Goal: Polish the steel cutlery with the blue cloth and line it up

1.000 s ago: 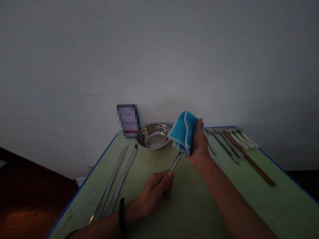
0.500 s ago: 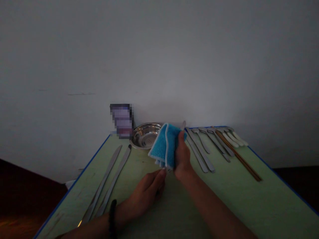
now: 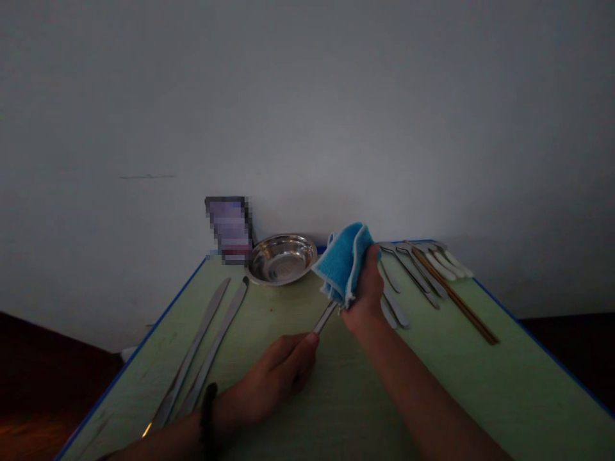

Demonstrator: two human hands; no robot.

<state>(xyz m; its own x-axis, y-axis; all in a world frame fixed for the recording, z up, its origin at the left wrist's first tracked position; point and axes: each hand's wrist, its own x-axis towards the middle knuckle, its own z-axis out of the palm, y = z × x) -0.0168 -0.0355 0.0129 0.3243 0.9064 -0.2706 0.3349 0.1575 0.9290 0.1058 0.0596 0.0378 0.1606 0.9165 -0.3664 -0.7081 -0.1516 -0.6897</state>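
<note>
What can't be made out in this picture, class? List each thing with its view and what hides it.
All in the head view:
- Far end of the metal utensil: covered by the blue cloth.
- Its near end: enclosed in the left hand.
- Most fingers of the right hand: behind the cloth.
- Upper ends of the two flat utensils beside it: behind that hand and cloth.
- The propped screen's content: blurred into blocks.
</note>
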